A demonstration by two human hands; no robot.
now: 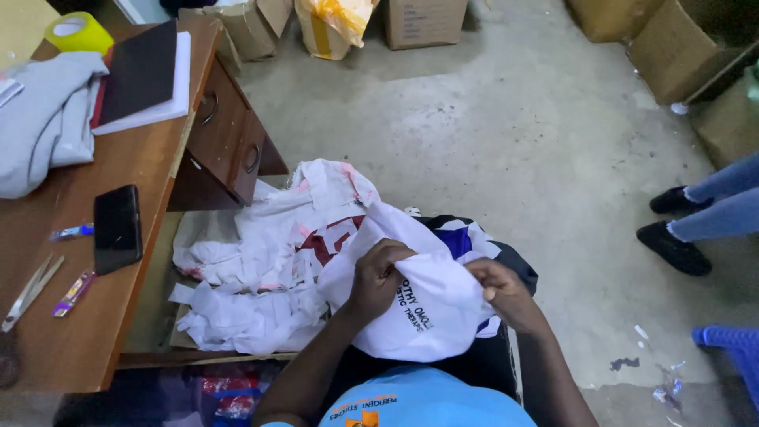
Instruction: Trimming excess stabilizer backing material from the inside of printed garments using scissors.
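A white garment [431,304] with dark printed lettering and a blue patch lies across my lap. My left hand [379,273] is closed on its upper fold near the middle. My right hand [496,289] pinches the cloth at its right side. Both hands hold the fabric bunched up between them. A pile of torn white paper backing with red scraps [269,269] lies just to the left of my hands, spilling over my knee toward the desk.
A wooden desk [118,237] stands at left with a black phone [117,228], pens, a grey cloth [43,119], a dark notebook and a yellow tape roll [77,32]. Cardboard boxes line the far floor. Another person's legs and black shoes [676,237] stand at right.
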